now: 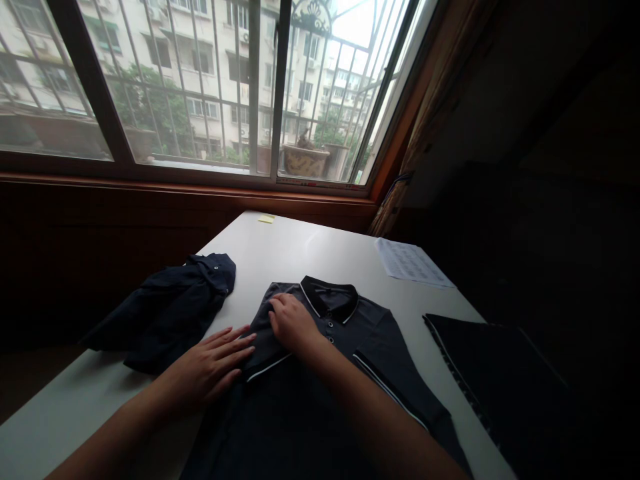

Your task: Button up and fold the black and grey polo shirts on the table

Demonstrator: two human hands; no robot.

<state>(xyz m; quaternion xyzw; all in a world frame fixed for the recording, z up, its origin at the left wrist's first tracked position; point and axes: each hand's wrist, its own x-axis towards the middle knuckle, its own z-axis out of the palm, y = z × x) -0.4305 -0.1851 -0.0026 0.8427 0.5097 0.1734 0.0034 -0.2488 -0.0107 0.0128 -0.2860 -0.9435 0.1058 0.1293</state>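
A dark grey polo shirt (pixel 310 407) lies front up on a white table (pixel 320 243), its black collar (pixel 314 299) edged in white. Both sleeves are folded inward over the front, showing white-striped cuffs. My right hand (pixel 293 321) reaches across the shirt, its bent fingers closed on the cloth near the shoulder at the left. Beside it, my left hand (pixel 220 363) lies palm down with fingers apart, its fingertips touching the folded sleeve's outer edge. The shirt's lower part is partly hidden by my right forearm and runs out of view.
A crumpled navy garment (pixel 170 310) lies at the table's left edge. Printed paper sheets (pixel 413 261) rest at the back right, above a dark flat item (pixel 500 373). A yellow sticky note (pixel 266 219) is near the far edge. Beyond stands a barred window (pixel 200 87).
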